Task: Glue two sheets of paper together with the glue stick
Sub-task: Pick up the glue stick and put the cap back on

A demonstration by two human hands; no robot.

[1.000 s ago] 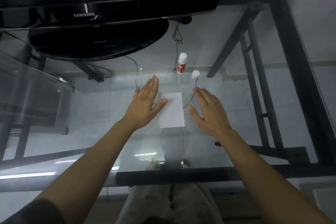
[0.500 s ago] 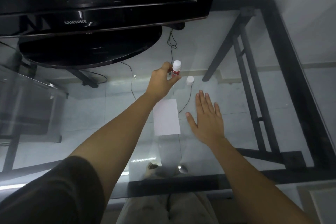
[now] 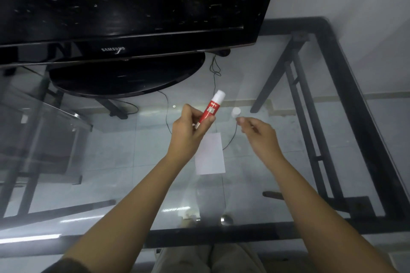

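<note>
My left hand [image 3: 188,128] is shut on the red-and-white glue stick [image 3: 210,109] and holds it tilted above the glass table, white end pointing up and away. The stick's white cap [image 3: 235,112] stands on the glass just to its right. My right hand [image 3: 259,133] hovers by the cap with its fingertips right beside it; whether they touch it I cannot tell. A white paper [image 3: 210,157] lies flat on the glass between my wrists, its top left corner hidden by my left hand. It shows as one rectangle.
A black Samsung TV [image 3: 124,6] on its oval stand [image 3: 126,77] fills the far left of the glass table [image 3: 288,162]. A thin black cable [image 3: 214,71] trails across the glass behind the cap. The table's black frame runs along the right and near edges.
My left hand has lifted the glue stick off the glass and drawn it back, tilted. My right hand rose from lying flat beside the paper and moved to the cap.
</note>
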